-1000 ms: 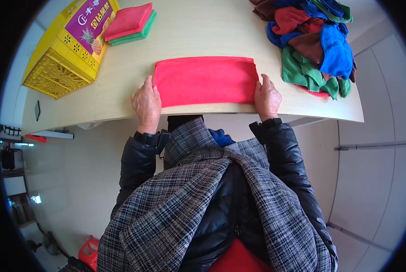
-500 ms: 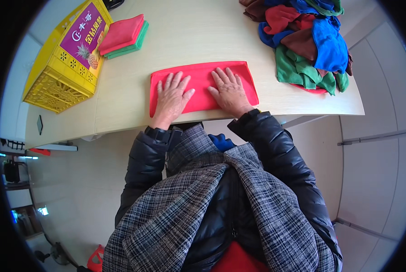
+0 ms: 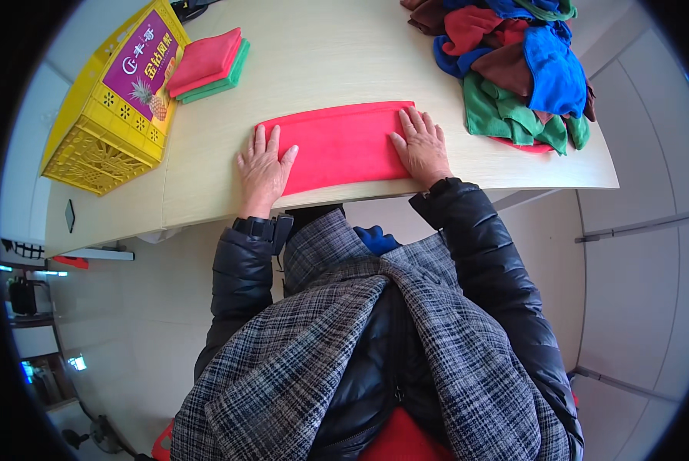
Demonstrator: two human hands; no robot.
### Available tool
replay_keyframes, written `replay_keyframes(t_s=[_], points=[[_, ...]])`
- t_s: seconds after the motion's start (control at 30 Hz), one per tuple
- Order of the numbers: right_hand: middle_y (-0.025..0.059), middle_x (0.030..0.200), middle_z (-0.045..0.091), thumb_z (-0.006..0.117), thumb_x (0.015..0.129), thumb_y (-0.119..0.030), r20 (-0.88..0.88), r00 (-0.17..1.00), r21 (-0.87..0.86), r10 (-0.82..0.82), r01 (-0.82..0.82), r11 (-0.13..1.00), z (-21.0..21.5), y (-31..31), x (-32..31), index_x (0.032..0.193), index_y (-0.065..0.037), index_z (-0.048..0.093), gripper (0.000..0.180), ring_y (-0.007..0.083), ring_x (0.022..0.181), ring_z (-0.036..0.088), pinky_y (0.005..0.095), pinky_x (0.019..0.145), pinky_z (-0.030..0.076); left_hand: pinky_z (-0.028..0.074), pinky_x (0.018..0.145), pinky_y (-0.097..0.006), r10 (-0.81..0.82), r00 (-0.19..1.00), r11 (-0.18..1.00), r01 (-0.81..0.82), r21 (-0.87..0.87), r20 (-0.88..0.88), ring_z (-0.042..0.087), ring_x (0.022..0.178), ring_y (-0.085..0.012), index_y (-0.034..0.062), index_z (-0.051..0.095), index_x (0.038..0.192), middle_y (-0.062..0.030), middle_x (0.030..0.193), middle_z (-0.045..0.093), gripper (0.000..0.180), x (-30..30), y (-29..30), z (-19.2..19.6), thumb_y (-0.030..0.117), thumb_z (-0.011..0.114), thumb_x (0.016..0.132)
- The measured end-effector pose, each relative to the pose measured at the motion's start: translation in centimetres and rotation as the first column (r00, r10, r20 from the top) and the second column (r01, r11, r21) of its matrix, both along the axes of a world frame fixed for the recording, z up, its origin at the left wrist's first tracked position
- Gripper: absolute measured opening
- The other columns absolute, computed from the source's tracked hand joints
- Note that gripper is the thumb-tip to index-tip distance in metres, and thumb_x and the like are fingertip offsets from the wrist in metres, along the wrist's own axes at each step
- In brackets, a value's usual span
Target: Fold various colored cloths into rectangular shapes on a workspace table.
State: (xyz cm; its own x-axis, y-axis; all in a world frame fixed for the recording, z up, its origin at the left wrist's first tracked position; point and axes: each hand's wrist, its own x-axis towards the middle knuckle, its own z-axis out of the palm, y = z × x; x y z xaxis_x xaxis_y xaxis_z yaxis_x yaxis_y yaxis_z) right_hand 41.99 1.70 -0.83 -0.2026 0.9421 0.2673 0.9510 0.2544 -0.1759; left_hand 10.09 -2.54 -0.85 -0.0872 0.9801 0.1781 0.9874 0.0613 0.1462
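The red cloth [image 3: 344, 147] lies on the worktop [image 3: 206, 146] between my left grip [image 3: 263, 167] and my right grip [image 3: 423, 149], its long axis running side to side; both touch its short ends, spread flat, unclenched.

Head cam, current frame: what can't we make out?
All in the head view:
- Red rectangular folded cloth: side edges partly hidden by the left hand and right hand.
- Both palms: hidden by the backs of the hands.
- Heap of crumpled green, blue, brown and red cloths: cut off by the upper edge; upper layers hide lower ones.
- Black object near the yellow plastic crate: cut off by the upper edge, kind unclear.
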Motion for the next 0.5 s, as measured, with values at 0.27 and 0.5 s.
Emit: replay_keyframes(t_s=[0.27, 0.5], points=[[0.0141, 0.157, 0.038, 0.048, 0.101, -0.042, 0.08, 0.995, 0.075, -0.063, 0.057, 0.996, 0.5, -1.5, 1.0, 0.151, -0.009, 0.042, 0.06, 0.0369, 0.147, 0.031, 0.0528, 0.119, 0.025, 0.015, 0.121, -0.06, 0.053, 0.998, 0.997, -0.053, 0.053, -0.016, 0.023, 0.152, -0.0337, 0.0141, 0.036, 0.156, -0.0144, 0.164, 0.028, 0.069, -0.8, -1.6, 0.3, 0.057, 0.04, 0.102], [0.0151, 0.155, 0.042, 0.051, 0.1, -0.035, 0.122, 0.975, 0.073, 0.186, -0.195, 0.978, 2.3, -4.6, -7.6, 0.149, -0.008, 0.044, 0.056, 0.0369, 0.146, 0.032, 0.0546, 0.118, 0.026, 0.015, 0.122, -0.057, -0.236, 0.962, 0.956, 0.254, 0.145, -0.134, 0.027, 0.15, -0.0322, 0.0087, 0.041, 0.152, -0.0143, 0.159, 0.036, 0.059, 7.8, -2.3, 1.8, 0.041, 0.047, 0.103]])
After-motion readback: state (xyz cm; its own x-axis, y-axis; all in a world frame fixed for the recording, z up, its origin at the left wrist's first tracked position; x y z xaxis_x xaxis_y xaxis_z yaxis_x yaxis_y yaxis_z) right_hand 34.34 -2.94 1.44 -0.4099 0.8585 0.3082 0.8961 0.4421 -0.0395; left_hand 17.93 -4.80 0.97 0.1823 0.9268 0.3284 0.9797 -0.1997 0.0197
